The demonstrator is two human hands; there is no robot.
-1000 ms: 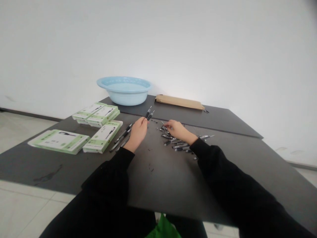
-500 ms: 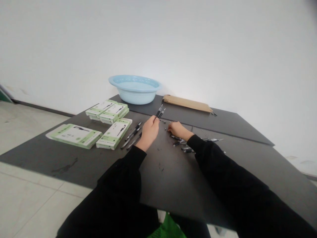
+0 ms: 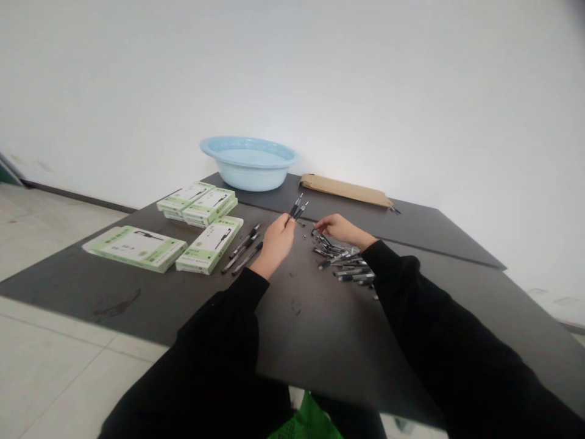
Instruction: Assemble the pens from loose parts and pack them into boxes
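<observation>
My left hand (image 3: 276, 239) is closed around a couple of black gel pens (image 3: 300, 210), their bare tips pointing up and away. To its right, my right hand (image 3: 339, 229) is over the far edge of a heap of black-and-clear pens (image 3: 340, 258), fingertips pinched together. A small dark piece (image 3: 314, 231) shows at those fingertips, too small to name. Several capped pens (image 3: 242, 249) lie side by side left of my left hand. Tiny loose bits lie on the table between the hands.
Green-and-white pen boxes (image 3: 211, 245) stand at the left, some stacked. A light blue basin (image 3: 250, 174) is at the back of the dark table (image 3: 315, 341). Against the wall side lies a long brown paper package (image 3: 347, 190), with dark tips protruding at its right end.
My right hand has moved slightly right and up, uncovering more of the pen heap. The left hand keeps its grip on the pens almost in place.
</observation>
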